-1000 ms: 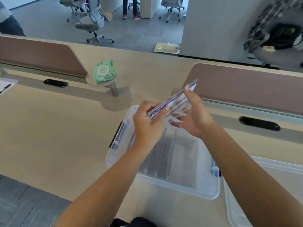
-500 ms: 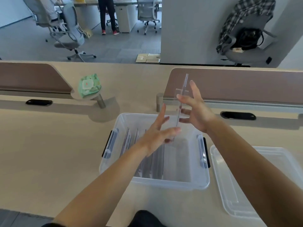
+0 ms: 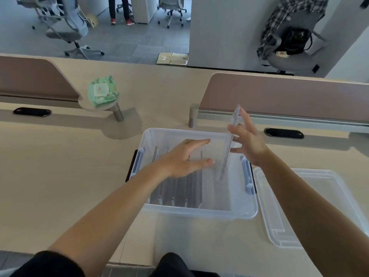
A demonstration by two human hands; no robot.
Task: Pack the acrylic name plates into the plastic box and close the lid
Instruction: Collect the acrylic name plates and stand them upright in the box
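A clear plastic box (image 3: 201,213) stands open on the desk in front of me. Several acrylic name plates (image 3: 180,186) stand on edge in its left half. My right hand (image 3: 246,142) holds one more clear name plate (image 3: 226,156) upright, on edge, with its lower end inside the right part of the box. My left hand (image 3: 183,158) hovers over the box with fingers spread and flat, holding nothing, to the left of the held plate. The clear lid (image 3: 319,206) lies flat on the desk right of the box.
A green pack of wipes (image 3: 102,93) rests on a small round shelf at the back left. Brown divider panels (image 3: 289,96) run along the far edge of the desk, with black cable grommets (image 3: 283,133) in front of them. Office chairs and a person's legs are beyond.
My right hand has lowered the upright plate to the right so its lower end sits in the box. My left hand has let go, opened flat and moved left.
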